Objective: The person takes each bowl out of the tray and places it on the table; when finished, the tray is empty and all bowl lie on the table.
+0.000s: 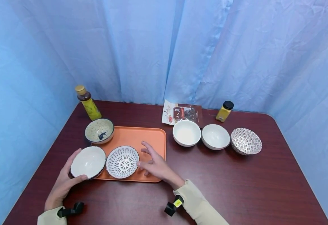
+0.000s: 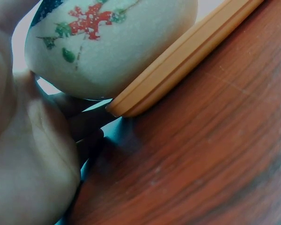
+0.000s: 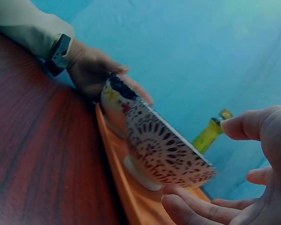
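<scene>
My left hand (image 1: 64,181) holds a white bowl (image 1: 88,162) by its left side, thumb at the near rim and fingers round the far left. In the left wrist view this bowl's outer wall (image 2: 112,51) shows red and green flowers, close over the edge of an orange tray (image 1: 152,134). Beside it on the tray stands a bowl with a dark leaf-like pattern (image 1: 122,162). My right hand (image 1: 156,164) is at that bowl's right side, fingers spread and thumb near the rim. The right wrist view shows its fingers around the patterned bowl (image 3: 164,154) without a grip.
A speckled bowl (image 1: 97,126) overlaps the tray's back left corner, in front of a yellow-labelled bottle (image 1: 90,107). Right of the tray stand two white bowls (image 1: 186,133) and a tilted patterned bowl (image 1: 246,142). Behind them are a snack packet (image 1: 171,114) and a black-lidded jar (image 1: 223,114).
</scene>
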### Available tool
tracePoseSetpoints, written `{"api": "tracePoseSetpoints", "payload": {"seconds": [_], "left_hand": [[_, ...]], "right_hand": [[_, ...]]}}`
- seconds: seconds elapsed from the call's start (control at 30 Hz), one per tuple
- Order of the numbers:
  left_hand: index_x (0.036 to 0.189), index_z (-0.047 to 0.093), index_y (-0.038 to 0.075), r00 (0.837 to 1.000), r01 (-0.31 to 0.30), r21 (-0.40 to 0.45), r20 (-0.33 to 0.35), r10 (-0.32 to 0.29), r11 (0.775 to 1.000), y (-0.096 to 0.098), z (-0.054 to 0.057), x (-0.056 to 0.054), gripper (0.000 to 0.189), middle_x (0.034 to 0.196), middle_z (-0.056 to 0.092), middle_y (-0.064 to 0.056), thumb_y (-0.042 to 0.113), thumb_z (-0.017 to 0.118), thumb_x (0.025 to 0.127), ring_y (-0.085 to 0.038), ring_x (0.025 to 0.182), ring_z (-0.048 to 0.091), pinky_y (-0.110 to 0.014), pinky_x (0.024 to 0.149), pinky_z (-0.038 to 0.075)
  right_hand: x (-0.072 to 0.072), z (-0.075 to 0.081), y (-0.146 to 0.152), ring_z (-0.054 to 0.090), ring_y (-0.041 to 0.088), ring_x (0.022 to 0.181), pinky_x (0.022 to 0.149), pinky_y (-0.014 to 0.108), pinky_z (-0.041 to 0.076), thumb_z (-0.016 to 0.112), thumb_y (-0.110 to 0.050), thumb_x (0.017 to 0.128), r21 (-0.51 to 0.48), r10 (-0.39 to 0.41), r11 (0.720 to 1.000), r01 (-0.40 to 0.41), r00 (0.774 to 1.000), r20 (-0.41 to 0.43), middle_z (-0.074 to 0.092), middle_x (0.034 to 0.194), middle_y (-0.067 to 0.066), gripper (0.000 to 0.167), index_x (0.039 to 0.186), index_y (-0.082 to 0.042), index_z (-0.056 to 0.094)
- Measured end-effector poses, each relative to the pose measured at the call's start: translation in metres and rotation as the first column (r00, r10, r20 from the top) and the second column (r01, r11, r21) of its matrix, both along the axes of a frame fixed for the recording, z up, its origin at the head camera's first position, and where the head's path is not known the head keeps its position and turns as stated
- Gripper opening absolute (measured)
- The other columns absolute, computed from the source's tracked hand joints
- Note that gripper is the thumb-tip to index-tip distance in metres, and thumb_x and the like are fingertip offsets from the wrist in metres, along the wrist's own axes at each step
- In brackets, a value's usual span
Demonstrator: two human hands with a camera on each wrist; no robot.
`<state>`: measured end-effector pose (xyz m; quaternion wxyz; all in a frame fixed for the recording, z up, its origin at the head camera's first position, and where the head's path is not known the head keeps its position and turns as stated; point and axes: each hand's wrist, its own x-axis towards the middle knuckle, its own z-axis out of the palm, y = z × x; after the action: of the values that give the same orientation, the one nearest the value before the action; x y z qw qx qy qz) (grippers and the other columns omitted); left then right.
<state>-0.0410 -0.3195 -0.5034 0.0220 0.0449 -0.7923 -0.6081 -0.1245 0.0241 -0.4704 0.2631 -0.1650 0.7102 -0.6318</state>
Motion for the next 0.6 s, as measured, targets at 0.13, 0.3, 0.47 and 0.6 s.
{"api": "tracePoseSetpoints", "payload": {"seconds": [0.13, 0.3, 0.47, 0.6], "left_hand": [[0.161, 0.023, 0.023, 1.000, 0.007, -0.001, -0.009, -0.007, 1.000, 0.000, 0.000, -0.001, 0.097, 0.142, 0.035, 0.029, -0.001, 0.073, 0.082, 0.010, 0.123, 0.036, -0.006, 0.090, 0.030], [0.161, 0.022, 0.023, 1.000, 0.012, 0.005, -0.015, -0.012, 1.000, 0.000, 0.000, -0.001, 0.096, 0.142, 0.035, 0.028, -0.002, 0.073, 0.082, 0.010, 0.123, 0.036, -0.006, 0.090, 0.030], [0.161, 0.022, 0.022, 1.000, 0.010, 0.020, -0.009, -0.010, 1.000, 0.000, -0.001, -0.001, 0.096, 0.142, 0.035, 0.028, -0.002, 0.072, 0.082, 0.009, 0.123, 0.036, -0.007, 0.090, 0.030], [0.161, 0.022, 0.022, 1.000, 0.003, 0.017, -0.009, -0.003, 1.000, -0.001, -0.002, -0.003, 0.097, 0.142, 0.035, 0.028, -0.003, 0.072, 0.082, 0.009, 0.123, 0.036, -0.007, 0.090, 0.030]], "right_hand": [[0.001, -0.006, -0.008, 0.070, 0.027, 0.069, 0.061, 0.037, 0.058, 0.068, -0.019, 0.095, 0.026, 0.003, 1.000, -0.003, 1.000, 0.001, 0.041, 0.155, 0.020, 0.077, 0.159, -0.024, 0.025], [0.002, -0.013, -0.019, 0.062, 0.018, 0.060, 0.057, 0.033, 0.056, 0.068, -0.017, 0.094, 0.020, 0.017, 1.000, -0.017, 1.000, -0.001, 0.041, 0.155, 0.018, 0.078, 0.159, -0.022, 0.025], [0.003, -0.017, -0.025, 0.061, 0.016, 0.061, 0.056, 0.032, 0.056, 0.068, -0.015, 0.094, -0.006, 0.059, 0.998, -0.059, 0.998, -0.004, 0.042, 0.153, 0.017, 0.080, 0.160, -0.020, 0.022], [0.004, -0.020, -0.028, 0.062, 0.014, 0.062, 0.058, 0.029, 0.056, 0.069, -0.015, 0.093, 0.000, 0.076, 0.997, -0.076, 0.997, -0.030, 0.041, 0.153, 0.014, 0.083, 0.161, -0.020, 0.020]]}}
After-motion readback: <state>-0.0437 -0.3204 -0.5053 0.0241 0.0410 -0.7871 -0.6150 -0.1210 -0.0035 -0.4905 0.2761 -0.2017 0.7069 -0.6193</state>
